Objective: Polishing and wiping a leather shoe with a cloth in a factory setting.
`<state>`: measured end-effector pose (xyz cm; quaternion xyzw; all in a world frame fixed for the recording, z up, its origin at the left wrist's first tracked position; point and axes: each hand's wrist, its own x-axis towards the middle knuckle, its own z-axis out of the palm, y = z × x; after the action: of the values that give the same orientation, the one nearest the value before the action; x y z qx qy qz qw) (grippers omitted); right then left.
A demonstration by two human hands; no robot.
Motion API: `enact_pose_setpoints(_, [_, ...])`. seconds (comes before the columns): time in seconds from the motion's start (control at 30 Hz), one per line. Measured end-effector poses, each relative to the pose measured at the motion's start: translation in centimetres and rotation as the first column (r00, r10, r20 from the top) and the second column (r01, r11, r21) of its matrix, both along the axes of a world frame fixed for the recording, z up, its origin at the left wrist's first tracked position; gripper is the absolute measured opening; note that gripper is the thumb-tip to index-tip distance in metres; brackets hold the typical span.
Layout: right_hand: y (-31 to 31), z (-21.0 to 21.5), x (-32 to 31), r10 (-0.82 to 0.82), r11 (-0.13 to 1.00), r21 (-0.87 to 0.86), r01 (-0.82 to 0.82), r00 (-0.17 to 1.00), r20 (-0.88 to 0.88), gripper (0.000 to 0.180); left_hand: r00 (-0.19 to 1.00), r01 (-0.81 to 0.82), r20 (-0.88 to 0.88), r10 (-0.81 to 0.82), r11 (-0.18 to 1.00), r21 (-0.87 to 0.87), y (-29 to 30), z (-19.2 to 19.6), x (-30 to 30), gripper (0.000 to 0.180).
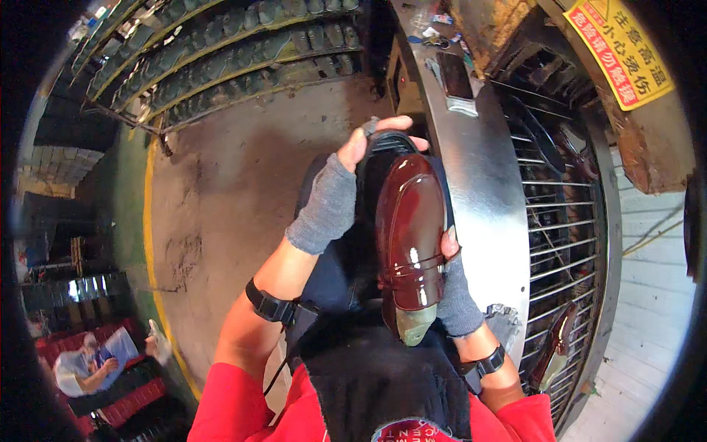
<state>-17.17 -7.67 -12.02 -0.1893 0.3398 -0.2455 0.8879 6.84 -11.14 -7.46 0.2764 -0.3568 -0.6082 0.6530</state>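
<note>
A glossy dark-red shoe [412, 221] with a strap across it sits on a greenish shoe last [414, 325], toe pointing away from me, above my lap. My right hand [456, 295], in a grey fingerless glove, grips it from the right side near the strap; most of those fingers are hidden beneath. Just beyond the toe, my left hand [335, 199], gloved the same way, is curled round a black shoe sole [392, 140] with a raised, ridged rim. Much of the sole lies hidden behind the shoe.
To my right runs a metal ledge [490, 199] with a phone-like dark object [454, 77] on it. Beside it, a barred rack [560, 228] carries another dark-red shoe [556, 342]. A yellow warning label [622, 51] hangs above. Shelves of shoe lasts [243, 55] stand far left; a seated person [92, 368] is lower left.
</note>
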Motion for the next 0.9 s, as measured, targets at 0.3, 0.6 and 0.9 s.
enact_pose_setpoints(0.3, [-0.3, 2.5, 0.6, -0.032, 0.991, -0.131, 0.025, 0.998, -0.048, 0.076, 0.996, 0.079, 0.032, -0.081, 0.996, 0.04, 1.1, 1.7, -0.9, 0.069])
enact_pose_setpoints(0.6, [-0.1, 2.8, 0.3, -0.041, 0.993, -0.115, 0.034, 0.997, -0.059, 0.079, 0.993, 0.101, 0.062, -0.105, 0.993, 0.068, 1.6, 2.6, -2.0, 0.074])
enact_pose_setpoints(0.9, [1.1, 2.9, -0.8, -0.026, 0.996, -0.086, 0.028, 0.999, 0.022, 0.082, 0.968, 0.089, 0.23, -0.104, 0.993, 0.076, 4.7, 5.8, -2.3, 0.105])
